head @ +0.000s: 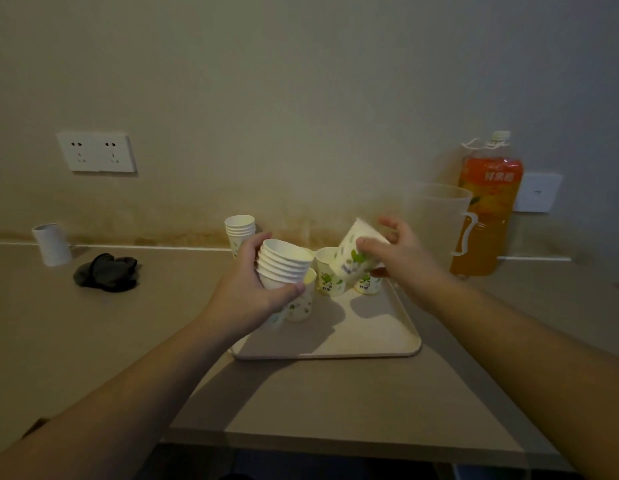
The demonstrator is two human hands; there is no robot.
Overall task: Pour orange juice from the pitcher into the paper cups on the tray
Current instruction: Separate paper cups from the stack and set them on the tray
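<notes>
Both your forearms reach in over the cream tray point(381, 344). Your left hand point(252, 289) curls round a tilted stack of paper cups point(284, 263) above the tray's left side. Your right hand point(401, 258) pinches a single cup point(353, 256), tipped, white with green print. The frosted pitcher point(439, 223) stands right of the tray, apparently empty, the juice bottle point(488, 209) behind it. Three cups point(330, 275) sit upright on the tray's far end.

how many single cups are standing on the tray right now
3 that show: one near the left hand, one at the back middle, one under the right hand. The hands may hide more on the tray.
</notes>
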